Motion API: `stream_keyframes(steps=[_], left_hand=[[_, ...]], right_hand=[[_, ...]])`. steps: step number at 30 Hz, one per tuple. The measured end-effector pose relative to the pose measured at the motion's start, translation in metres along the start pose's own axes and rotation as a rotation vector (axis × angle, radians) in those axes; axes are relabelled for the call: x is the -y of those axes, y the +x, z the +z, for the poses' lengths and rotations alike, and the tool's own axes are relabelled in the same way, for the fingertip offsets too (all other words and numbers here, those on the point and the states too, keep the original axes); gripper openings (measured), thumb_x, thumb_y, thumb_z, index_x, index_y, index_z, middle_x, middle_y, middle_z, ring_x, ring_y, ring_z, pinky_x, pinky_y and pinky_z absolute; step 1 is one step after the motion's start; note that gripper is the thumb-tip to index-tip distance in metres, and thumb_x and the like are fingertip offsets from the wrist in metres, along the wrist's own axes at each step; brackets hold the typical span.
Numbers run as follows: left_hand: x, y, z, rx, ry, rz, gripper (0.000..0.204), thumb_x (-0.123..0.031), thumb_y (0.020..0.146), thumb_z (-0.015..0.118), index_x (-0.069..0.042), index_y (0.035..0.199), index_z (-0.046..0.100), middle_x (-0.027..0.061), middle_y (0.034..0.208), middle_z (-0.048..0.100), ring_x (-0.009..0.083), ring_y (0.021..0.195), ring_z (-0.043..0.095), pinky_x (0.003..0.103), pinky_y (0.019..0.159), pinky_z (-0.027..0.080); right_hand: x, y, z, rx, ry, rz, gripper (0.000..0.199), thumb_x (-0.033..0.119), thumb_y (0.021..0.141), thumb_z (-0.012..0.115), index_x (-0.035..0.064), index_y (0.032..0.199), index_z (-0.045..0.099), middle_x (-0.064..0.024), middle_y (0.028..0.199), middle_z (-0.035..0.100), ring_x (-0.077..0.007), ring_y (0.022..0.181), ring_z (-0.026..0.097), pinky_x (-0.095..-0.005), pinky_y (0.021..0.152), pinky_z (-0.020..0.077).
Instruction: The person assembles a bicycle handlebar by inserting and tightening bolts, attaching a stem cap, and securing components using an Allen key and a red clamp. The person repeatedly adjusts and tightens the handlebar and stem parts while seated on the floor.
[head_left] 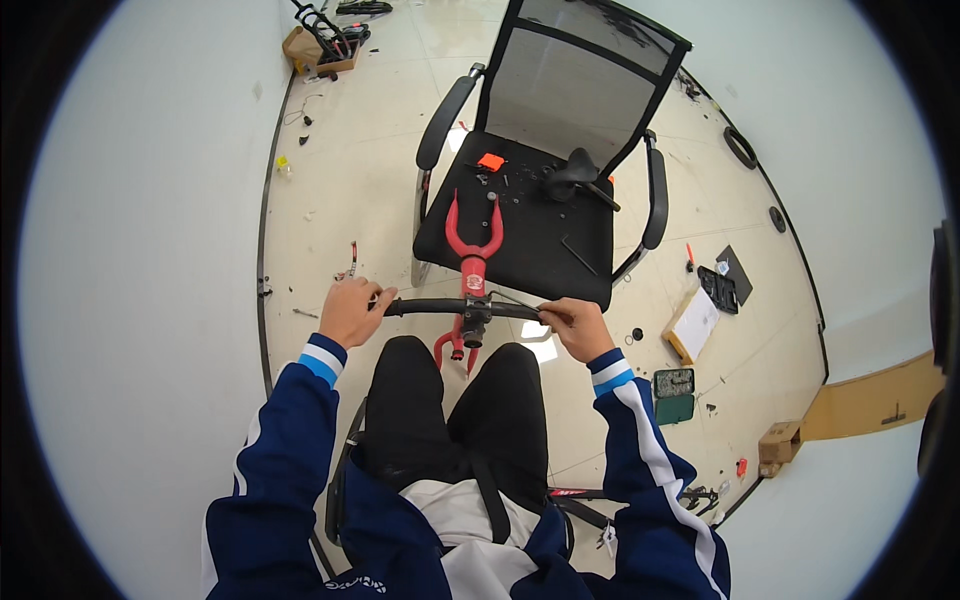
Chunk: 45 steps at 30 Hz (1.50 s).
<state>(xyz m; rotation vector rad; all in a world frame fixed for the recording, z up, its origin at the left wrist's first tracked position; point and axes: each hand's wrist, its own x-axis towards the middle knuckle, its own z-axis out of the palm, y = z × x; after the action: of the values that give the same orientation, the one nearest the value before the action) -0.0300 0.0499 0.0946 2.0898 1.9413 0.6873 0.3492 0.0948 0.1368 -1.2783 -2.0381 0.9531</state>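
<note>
A red bicycle fork (472, 245) leans with its prongs on the black seat of a chair in front of me. A black stem (476, 318) sits at its near end, clamped around a black handlebar (425, 306) that runs crosswise above my knees. My left hand (350, 312) is closed around the bar's left end. In my right hand (578, 328), thumb and fingers pinch a thin hex key (517, 300) beside the bar's right end. The key's far end reaches the stem clamp; its tip is too small to make out. Another red forked part (446, 348) shows below the stem, between my knees.
On the chair seat (520, 262) lie a black saddle (572, 176), an L-shaped hex key (579, 254), an orange piece (490, 162) and small hardware. Right on the floor are a black toolbox (718, 289), a yellow-white box (692, 325) and a green case (674, 408).
</note>
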Motion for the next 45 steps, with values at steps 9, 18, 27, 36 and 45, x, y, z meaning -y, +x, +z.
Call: stream_keyframes(steps=[9, 18, 27, 36, 45], left_hand=[[0.023, -0.003, 0.044, -0.148, 0.192, -0.005, 0.061, -0.045, 0.095, 0.053, -0.002, 0.054, 0.065, 0.0173, 0.049, 0.057, 0.0374, 0.045, 0.057, 0.046, 0.047, 0.045], [0.034, -0.005, 0.056, -0.252, 0.128, 0.140, 0.055, -0.037, 0.095, 0.057, -0.006, 0.049, 0.060, 0.0142, 0.047, 0.054, 0.0352, 0.043, 0.056, 0.044, 0.045, 0.045], [0.025, -0.010, 0.057, -0.284, 0.146, 0.107, 0.052, -0.034, 0.094, 0.058, -0.005, 0.051, 0.061, 0.0157, 0.049, 0.055, 0.0348, 0.045, 0.057, 0.045, 0.046, 0.044], [0.020, -0.007, 0.050, -0.165, 0.239, 0.041, 0.060, -0.047, 0.097, 0.051, -0.006, 0.056, 0.067, 0.0164, 0.051, 0.059, 0.0360, 0.049, 0.060, 0.046, 0.047, 0.046], [0.024, -0.010, 0.042, -0.148, 0.217, -0.010, 0.063, -0.051, 0.096, 0.051, -0.006, 0.057, 0.068, 0.0161, 0.051, 0.058, 0.0355, 0.048, 0.059, 0.046, 0.048, 0.045]], right_hand=[[-0.012, 0.013, -0.008, 0.127, 0.242, 0.225, 0.017, 0.010, 0.091, 0.070, -0.0063, 0.093, 0.073, -0.0062, 0.071, 0.069, -0.0082, 0.057, 0.057, -0.0230, 0.054, 0.0463], [-0.029, 0.072, -0.021, -0.055, 0.024, 0.167, 0.029, 0.014, 0.075, 0.087, -0.0077, 0.087, 0.072, -0.0118, 0.071, 0.071, -0.0137, 0.053, 0.062, -0.0271, 0.053, 0.0520], [-0.028, 0.108, 0.024, -0.066, 0.699, 0.512, 0.022, 0.012, 0.086, 0.078, -0.0079, 0.093, 0.071, -0.0084, 0.073, 0.067, -0.0131, 0.058, 0.062, -0.0237, 0.055, 0.0519], [0.033, 0.122, 0.112, 0.022, -0.302, -0.139, 0.017, 0.013, 0.080, 0.064, 0.0076, 0.088, 0.078, -0.0176, 0.084, 0.071, -0.0368, 0.079, 0.069, -0.0441, 0.076, 0.0556], [0.062, -0.016, 0.045, 0.232, -0.219, -0.374, 0.027, 0.001, 0.068, 0.055, -0.0045, 0.090, 0.070, -0.0176, 0.102, 0.068, -0.0368, 0.092, 0.066, -0.0408, 0.084, 0.0546]])
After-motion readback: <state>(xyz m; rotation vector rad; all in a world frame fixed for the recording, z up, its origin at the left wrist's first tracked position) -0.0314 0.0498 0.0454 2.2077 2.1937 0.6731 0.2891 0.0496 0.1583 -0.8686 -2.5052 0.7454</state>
